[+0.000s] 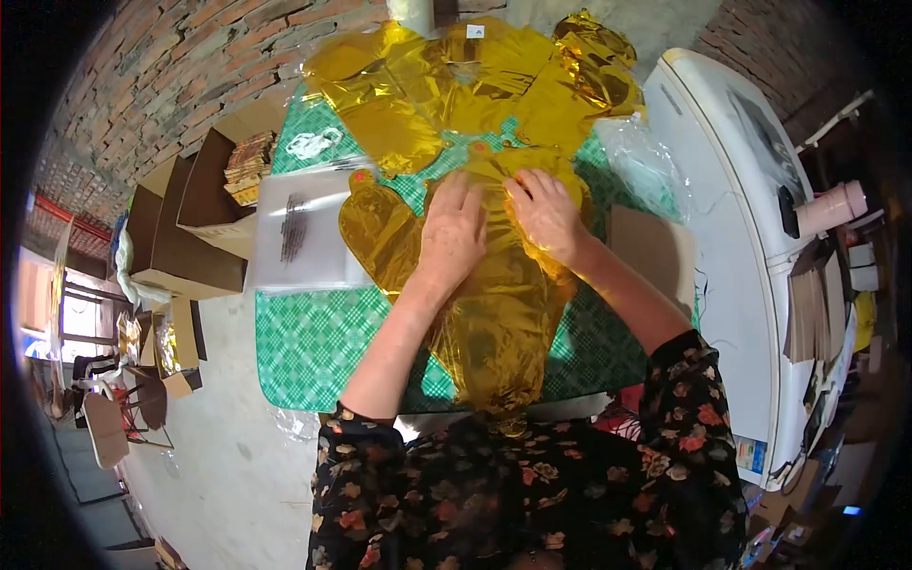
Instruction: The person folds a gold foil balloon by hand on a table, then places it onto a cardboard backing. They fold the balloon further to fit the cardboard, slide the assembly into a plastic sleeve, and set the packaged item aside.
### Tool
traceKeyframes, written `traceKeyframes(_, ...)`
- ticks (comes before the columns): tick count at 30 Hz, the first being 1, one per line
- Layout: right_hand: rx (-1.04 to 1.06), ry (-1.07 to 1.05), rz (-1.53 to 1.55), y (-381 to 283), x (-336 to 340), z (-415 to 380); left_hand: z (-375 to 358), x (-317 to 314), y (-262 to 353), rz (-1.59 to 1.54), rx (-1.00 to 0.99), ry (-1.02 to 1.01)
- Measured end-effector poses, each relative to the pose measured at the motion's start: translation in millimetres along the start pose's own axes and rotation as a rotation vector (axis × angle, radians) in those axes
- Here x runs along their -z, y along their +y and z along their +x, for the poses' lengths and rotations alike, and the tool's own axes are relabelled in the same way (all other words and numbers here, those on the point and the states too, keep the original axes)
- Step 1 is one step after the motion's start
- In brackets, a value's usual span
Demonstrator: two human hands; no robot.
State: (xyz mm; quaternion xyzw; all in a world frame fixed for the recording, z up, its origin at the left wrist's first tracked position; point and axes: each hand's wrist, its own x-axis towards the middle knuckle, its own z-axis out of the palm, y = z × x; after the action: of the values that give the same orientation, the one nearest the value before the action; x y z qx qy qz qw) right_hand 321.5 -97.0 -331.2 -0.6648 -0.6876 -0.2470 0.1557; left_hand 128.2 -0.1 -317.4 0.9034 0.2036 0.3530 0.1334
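A flat gold foil balloon [499, 323] lies across the near half of the table, its lower end hanging toward my body. My left hand [454, 228] rests palm down on it, fingers stretched out. To its right, my right hand [551, 214] has bent fingers on the balloon's right side, with creased foil bunched at the thumb and under the palm. Left of my hands is another gold foil piece [375, 233] with a small red spot at its top. More flat gold foil balloons [465, 81] cover the far end of the table.
The table wears a green checked cloth [313, 347]. Clear plastic bags [328, 228] lie at left, near a white string bundle [313, 142]. A crumpled clear bag [641, 157] and brown cardboard [651, 247] sit at right, beside a white fridge [727, 285]. Cardboard boxes [180, 228] stand left.
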Motion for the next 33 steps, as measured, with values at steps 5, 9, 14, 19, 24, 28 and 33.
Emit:
traceKeyframes(5,0.003,-0.004,-0.016,1,0,-1,-6,-27,8,0.147,0.053,-0.086)
traceKeyframes(9,-0.046,-0.022,0.094,9,-1,0,-15,-33,9,0.306,0.055,-0.182)
traceKeyframes(14,-0.206,-0.018,0.071,66,-22,10,-13,-31,10,0.346,0.066,-0.215)
traceKeyframes(19,-0.281,0.03,-0.038,120,-38,8,-13,-28,12,0.365,0.055,-0.226)
traceKeyframes(24,-0.301,0.0,-0.043,131,-42,12,-12,-26,13,0.358,0.042,-0.24)
traceKeyframes(28,-0.393,-0.111,-0.159,96,-16,15,-11,-25,13,0.289,0.049,-0.224)
traceKeyframes(33,-0.538,-0.153,-0.11,83,-12,11,-11,-24,13,0.233,0.016,-0.182)
